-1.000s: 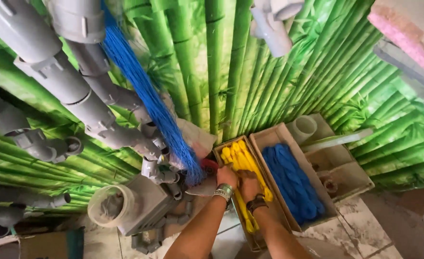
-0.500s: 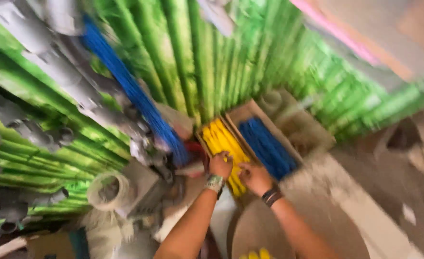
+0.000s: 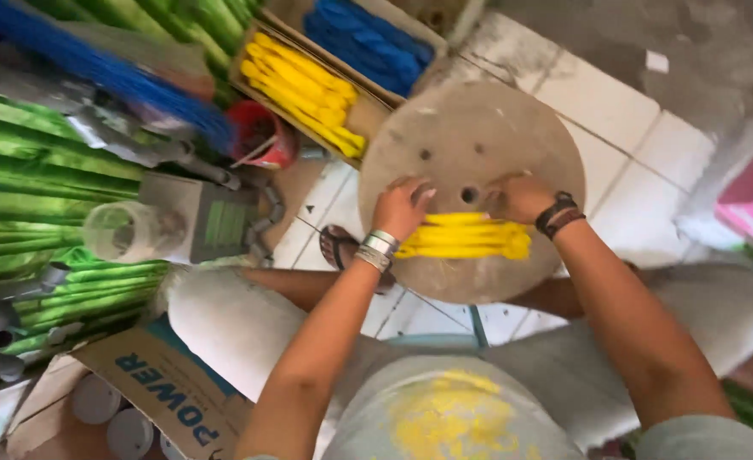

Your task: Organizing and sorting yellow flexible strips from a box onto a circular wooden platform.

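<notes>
The bundle of yellow strips [image 3: 466, 238] lies flat on the round wooden disc [image 3: 478, 136], its long axis running side to side across the person's body, from one hand to the other. The left hand [image 3: 400, 207] rests at the bundle's left end, fingers curled down onto the disc just above the strips and touching them; whether it pinches the strips or only steadies them cannot be told from this view. The right hand [image 3: 521, 198] sits at the upper right of the bundle, near the small centre hole of the disc, its fingers bent and pressed down by the top edge of the strips, so that the bundle's right end pokes out a little past it and below the wrist. Both hands are about equally close to the bundle, one at each end, with the strips stretched between them and slightly nearer the person than the knuckles. The disc itself sits on the person's lap, between the knees, over the tiled floor [image 3: 615, 111]. Beyond the disc, farther from the person, a cardboard box [image 3: 376, 106] holds more yellow strips [image 3: 304, 85] lying on a slant, and just beside them a batch of blue strips [image 3: 368, 38]. A red cup [image 3: 261, 136] stands to the left of that box, and a clear plastic jar [image 3: 129, 232] lies on its side near green bamboo-patterned sheeting [image 3: 44, 179]. A printed carton [image 3: 163, 396] lies by the left knee.
</notes>
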